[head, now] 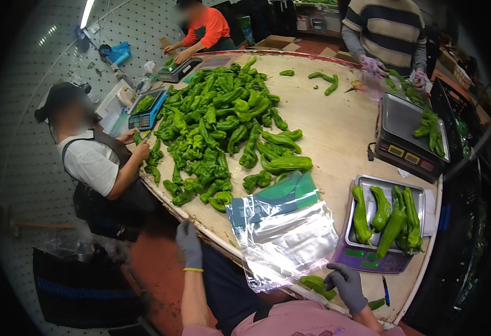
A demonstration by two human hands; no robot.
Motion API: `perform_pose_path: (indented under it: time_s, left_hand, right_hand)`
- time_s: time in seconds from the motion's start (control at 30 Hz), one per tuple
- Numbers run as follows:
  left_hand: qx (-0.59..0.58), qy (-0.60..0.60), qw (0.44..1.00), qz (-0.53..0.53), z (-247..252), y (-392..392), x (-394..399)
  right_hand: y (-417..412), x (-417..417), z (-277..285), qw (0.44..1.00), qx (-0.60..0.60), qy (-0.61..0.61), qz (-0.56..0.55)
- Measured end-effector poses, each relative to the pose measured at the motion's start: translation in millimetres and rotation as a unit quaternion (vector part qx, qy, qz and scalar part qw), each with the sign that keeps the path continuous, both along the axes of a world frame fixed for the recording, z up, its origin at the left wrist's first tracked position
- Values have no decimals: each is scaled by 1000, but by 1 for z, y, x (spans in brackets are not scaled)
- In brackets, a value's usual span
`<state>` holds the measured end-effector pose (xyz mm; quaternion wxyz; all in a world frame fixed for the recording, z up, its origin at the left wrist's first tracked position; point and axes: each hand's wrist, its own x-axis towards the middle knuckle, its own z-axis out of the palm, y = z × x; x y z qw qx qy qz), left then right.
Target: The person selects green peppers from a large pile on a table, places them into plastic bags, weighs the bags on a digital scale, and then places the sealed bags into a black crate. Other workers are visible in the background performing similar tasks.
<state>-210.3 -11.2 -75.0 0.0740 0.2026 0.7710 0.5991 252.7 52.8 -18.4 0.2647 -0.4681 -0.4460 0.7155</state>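
My left hand (189, 245), in a grey glove with a yellow cuff, rests by the table's front edge; whether its fingers are parted is unclear. My right hand (347, 287), also grey-gloved, hovers with bent, parted fingers and nothing visible in them. Beside it lies a long green pepper (318, 286). Between my hands is a stack of clear plastic bags (285, 245) with green printed ends, overhanging the edge. Several long green peppers (382, 210) lie in the metal pan of a purple digital scale (357, 258) at the right. A large heap of green peppers (212, 126) stands beyond the bags.
A blue pen (386, 290) and part of another pepper (376, 304) lie right of my right hand. A second scale (413, 126) stands behind the purple one. Scissors (353, 86) lie farther back. Three other people work around the table (338, 138), one at the left holding a pepper.
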Motion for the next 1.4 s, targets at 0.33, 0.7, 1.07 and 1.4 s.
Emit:
perform_pose_path:
  time_s: [0.33,0.7,1.07,1.4]
  left_hand:
    - [-63,215,938,-263,-3,195,77]
    - [-224,418,804,-359,-13,255,102]
    - [-83,-456,792,-398,75,89,182]
    - [-119,-337,829,-431,108,52,226]
  right_hand:
    - [8,-29,-9,995,-31,-33,89]
    - [36,-48,-19,990,24,-63,125]
    - [80,-64,-9,988,112,76,-67]
    - [72,-46,16,987,136,53,-75]
